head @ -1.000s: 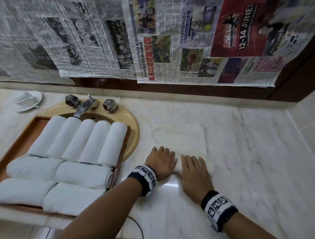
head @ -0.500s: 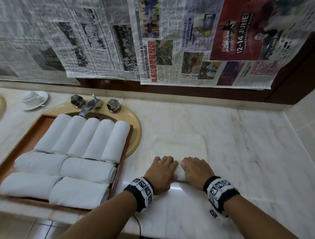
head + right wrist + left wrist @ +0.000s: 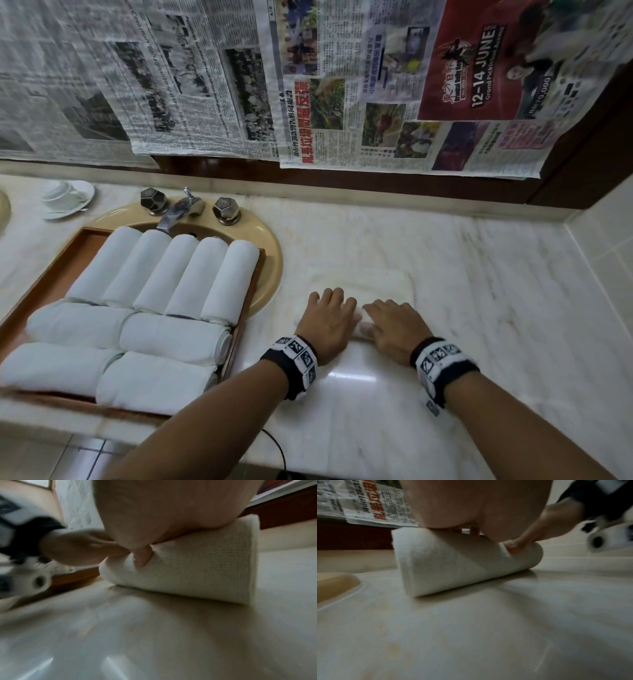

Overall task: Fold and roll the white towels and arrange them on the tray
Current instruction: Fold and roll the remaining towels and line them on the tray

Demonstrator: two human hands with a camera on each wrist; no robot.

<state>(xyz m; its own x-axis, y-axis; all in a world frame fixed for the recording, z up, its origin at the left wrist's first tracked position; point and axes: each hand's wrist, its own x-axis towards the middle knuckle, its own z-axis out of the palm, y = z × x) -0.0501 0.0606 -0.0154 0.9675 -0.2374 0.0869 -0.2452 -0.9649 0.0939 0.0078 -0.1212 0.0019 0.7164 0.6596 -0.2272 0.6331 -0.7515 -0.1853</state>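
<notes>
A white towel (image 3: 363, 284) lies on the marble counter, its near end rolled up and its far part still flat. My left hand (image 3: 329, 322) and right hand (image 3: 394, 325) sit side by side on the roll, fingers curled over its top. In the left wrist view the roll (image 3: 453, 566) lies under my left palm (image 3: 479, 503). In the right wrist view my right thumb digs into the roll (image 3: 197, 568). The wooden tray (image 3: 68, 253) on the left holds several rolled white towels (image 3: 178, 274) in rows.
The tray rests over a beige sink (image 3: 270, 260) with a faucet (image 3: 178, 212) and two knobs. A white cup and saucer (image 3: 66, 197) stand at the far left. Newspapers (image 3: 308, 85) hang on the wall behind. A tiled side wall (image 3: 609, 240) bounds the counter on the right.
My fingers went from lying flat on the towel's near end to curling over it. The near end has turned up into a roll, and the flat part has shortened.
</notes>
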